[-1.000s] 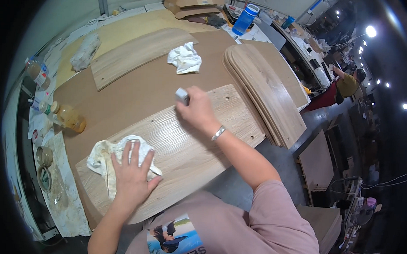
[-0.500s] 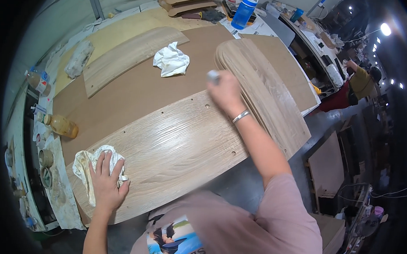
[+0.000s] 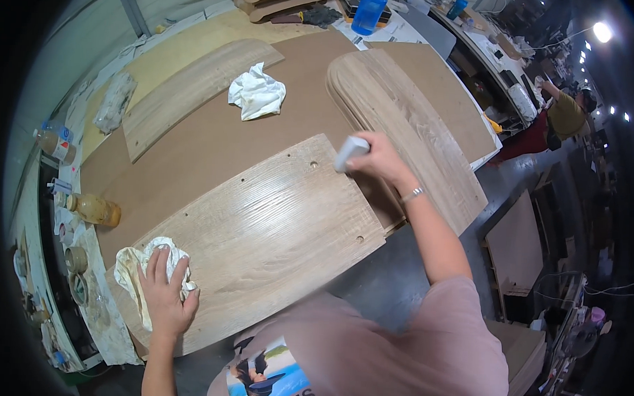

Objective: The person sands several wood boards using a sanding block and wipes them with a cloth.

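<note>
A wood-grain panel [image 3: 253, 217] lies at a slant before me, with small round holes near its edges. My left hand [image 3: 167, 301] rests flat on a crumpled white rag [image 3: 134, 267] at the panel's left end, fingers spread. Gripped in my right hand [image 3: 382, 162] is a light grey block [image 3: 351, 154], perhaps a sanding block, tilted at the panel's far right end. Whether the block touches the panel edge is hard to tell. Right of that hand lies a stack of round-ended wood-grain boards [image 3: 403, 124].
Another white rag [image 3: 258, 92] lies on the brown board [image 3: 193, 148] beyond the panel. Behind it is a long wood-grain piece [image 3: 195, 92]. A yellowish bottle [image 3: 93, 209] stands left, a blue bottle [image 3: 369, 13] at the back. Another person [image 3: 564, 119] is at far right.
My right hand has moved right and slightly nearer with the block, which now shows more fully. My left hand stays on the rag. The whole view has shifted a little.
</note>
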`<state>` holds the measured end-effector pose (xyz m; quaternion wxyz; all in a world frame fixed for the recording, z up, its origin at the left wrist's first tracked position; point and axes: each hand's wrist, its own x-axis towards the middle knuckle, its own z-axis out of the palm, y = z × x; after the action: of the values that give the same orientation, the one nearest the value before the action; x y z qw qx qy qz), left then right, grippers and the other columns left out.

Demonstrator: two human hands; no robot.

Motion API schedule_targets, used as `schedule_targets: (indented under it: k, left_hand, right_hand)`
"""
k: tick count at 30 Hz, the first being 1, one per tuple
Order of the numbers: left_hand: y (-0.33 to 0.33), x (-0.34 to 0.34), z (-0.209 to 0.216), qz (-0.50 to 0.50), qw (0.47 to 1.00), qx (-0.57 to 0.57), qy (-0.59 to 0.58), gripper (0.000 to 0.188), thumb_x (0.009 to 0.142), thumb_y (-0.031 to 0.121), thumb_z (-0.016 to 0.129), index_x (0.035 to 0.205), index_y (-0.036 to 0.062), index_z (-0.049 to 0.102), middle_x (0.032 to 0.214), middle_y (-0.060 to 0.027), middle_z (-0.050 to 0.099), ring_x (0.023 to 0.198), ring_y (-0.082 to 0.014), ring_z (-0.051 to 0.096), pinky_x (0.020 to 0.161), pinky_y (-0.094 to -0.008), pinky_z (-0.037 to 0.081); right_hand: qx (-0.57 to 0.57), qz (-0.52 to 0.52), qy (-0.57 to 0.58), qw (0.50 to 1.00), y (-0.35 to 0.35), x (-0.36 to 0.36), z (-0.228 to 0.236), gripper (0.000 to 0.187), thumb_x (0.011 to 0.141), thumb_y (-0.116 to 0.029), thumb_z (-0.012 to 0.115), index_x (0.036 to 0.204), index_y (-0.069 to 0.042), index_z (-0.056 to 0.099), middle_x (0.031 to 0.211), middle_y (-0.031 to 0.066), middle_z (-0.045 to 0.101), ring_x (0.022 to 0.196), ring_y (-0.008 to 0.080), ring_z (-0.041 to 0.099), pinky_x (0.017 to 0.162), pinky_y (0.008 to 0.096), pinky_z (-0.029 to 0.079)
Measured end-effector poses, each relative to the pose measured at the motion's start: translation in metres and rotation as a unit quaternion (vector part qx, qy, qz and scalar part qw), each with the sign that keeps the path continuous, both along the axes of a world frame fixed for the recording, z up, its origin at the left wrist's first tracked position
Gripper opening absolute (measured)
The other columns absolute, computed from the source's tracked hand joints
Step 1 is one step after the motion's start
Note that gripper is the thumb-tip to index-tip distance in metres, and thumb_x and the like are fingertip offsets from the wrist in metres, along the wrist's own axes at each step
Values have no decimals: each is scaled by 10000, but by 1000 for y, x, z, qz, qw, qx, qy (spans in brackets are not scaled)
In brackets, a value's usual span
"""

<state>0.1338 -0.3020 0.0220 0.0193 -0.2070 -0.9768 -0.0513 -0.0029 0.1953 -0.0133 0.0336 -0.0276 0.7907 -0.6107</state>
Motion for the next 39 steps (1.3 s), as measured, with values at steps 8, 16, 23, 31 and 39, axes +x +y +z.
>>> schedule_targets:
  k: [8,16,23,31,39]
  left_hand:
    - [-6,-6,-3,-30,999,-3,20,588,777,288,633,1333,101,586,1486,-199,432,1385,-416,368,1154,-589,211]
    - [-181,23,-48,335,923,167,90,606,867,135,672,1434,16,493,1416,-202,521,1315,-342,483,1123,-405,342]
    - [-135,5,-43,356,912,198,55,550,866,114,680,1387,9,538,1365,-199,542,1246,-337,520,1093,-420,367]
    - [-3,-9,-15,140,983,56,101,566,825,125,646,1380,67,548,1459,-218,462,1294,-420,436,1102,-507,311]
    - [26,-9,-15,137,987,-35,76,595,835,166,604,1413,73,500,1498,-227,400,1334,-411,387,1119,-537,245]
  right_hand:
    - [-34,-22,16,999,-17,-26,5,300,740,18,787,1020,30,679,921,70,709,830,137,660,762,281,529]
    - [-50,-28,12,998,-24,-28,1,314,741,-2,791,1032,43,679,921,75,710,831,151,648,771,310,520]
    - [-21,-37,42,998,-5,-32,0,318,755,-10,772,1055,23,673,928,67,709,852,138,668,797,287,541]
    - [-11,-27,63,998,-1,-50,6,269,745,26,771,999,20,682,882,62,708,799,125,661,734,284,540]
    - [23,153,-53,987,55,9,5,314,714,-65,806,1008,-45,696,913,4,694,887,102,633,832,282,502]
